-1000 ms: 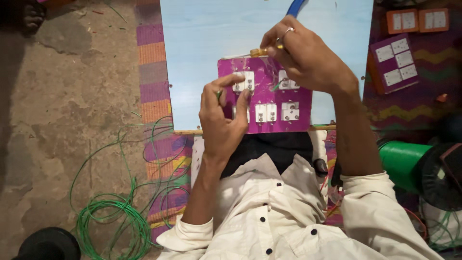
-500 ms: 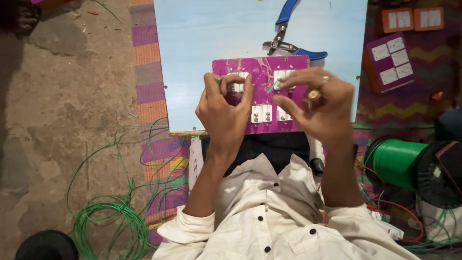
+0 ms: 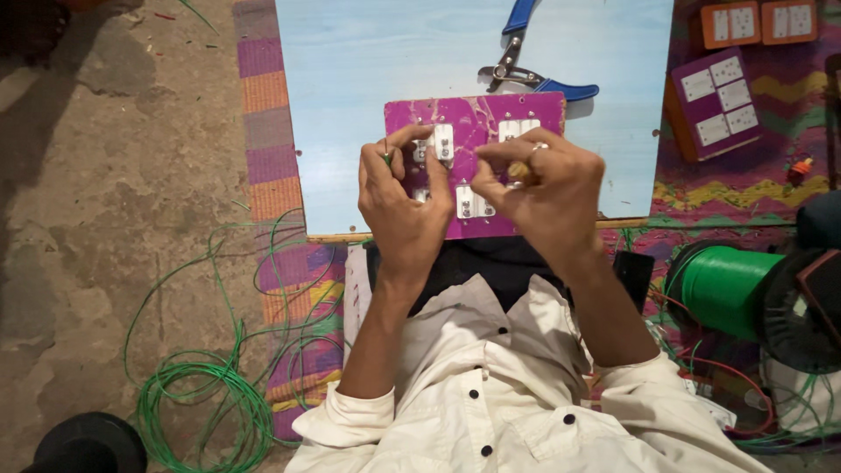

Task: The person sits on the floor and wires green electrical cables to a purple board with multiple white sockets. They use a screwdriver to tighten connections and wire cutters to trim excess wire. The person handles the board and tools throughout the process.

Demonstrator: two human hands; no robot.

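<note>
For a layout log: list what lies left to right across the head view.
Green wire coil → left hand → magenta switch board → right hand → green wire spool.

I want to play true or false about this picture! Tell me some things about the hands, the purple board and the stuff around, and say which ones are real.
1. Both hands touch the purple board. True: the left hand and the right hand rest on it.
2. The blue pliers are in the right hand. False: they lie on the light blue board, beyond the purple board.
3. Green wire lies loose on the floor. True.
4. The spool is red. False: it is green.
5. The right hand wears a ring. True.
</note>
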